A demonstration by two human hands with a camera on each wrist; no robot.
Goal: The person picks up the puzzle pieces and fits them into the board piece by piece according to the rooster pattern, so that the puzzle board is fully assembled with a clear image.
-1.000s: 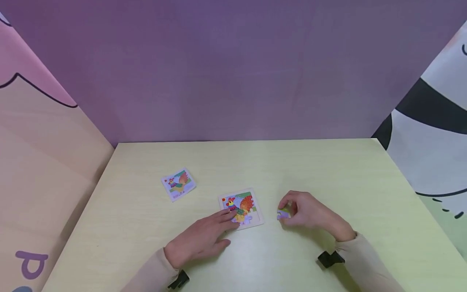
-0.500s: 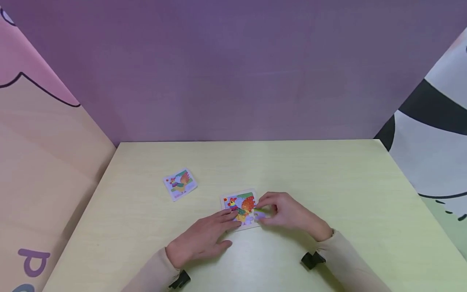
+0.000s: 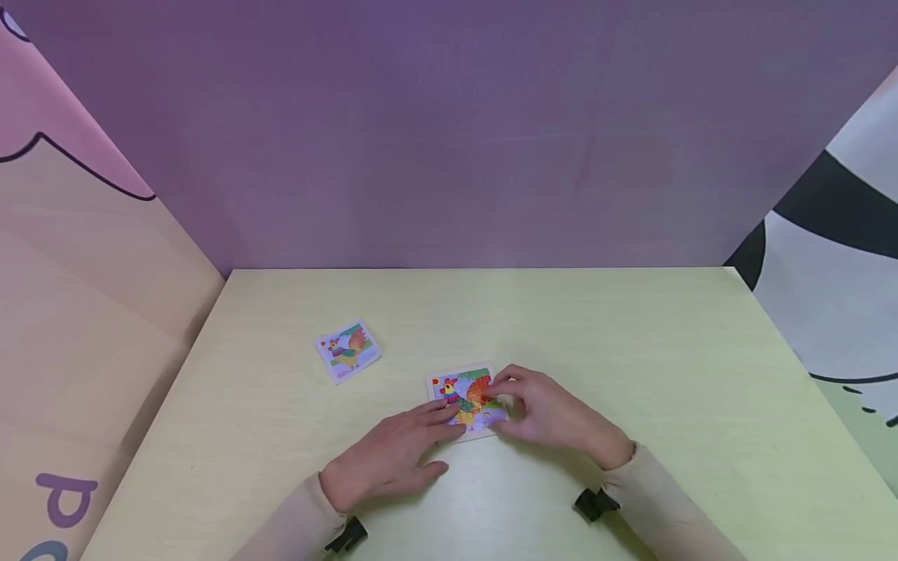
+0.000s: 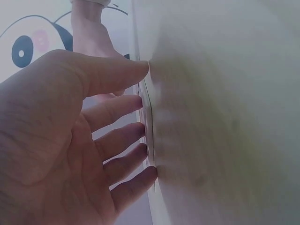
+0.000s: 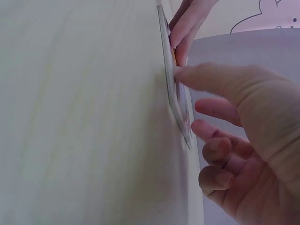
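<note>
A small square jigsaw board point(image 3: 459, 372) with a colourful rooster picture lies on the table between both hands. My left hand point(image 3: 393, 450) lies over its lower left corner, fingers extended, fingertips on the picture. At the board's lower right corner, my right hand point(image 3: 543, 411) has its thumb and index finger on either side of a green and lilac puzzle piece point(image 3: 496, 413), which sits within the frame. In the right wrist view, the thumb point(image 5: 187, 77) is at the edge of the board point(image 5: 166, 65) and the other fingers are curled. The left fingers hide part of the picture.
A smaller square card point(image 3: 348, 351) with the same rooster picture lies farther back to the left. The pale wooden table point(image 3: 596, 327) meets a purple backdrop point(image 3: 477, 156) behind, with printed panels at both sides.
My right hand has moved left with the puzzle piece, from beside the board onto its lower right corner, and the piece now lies in the frame. My left hand has stayed on the board.
</note>
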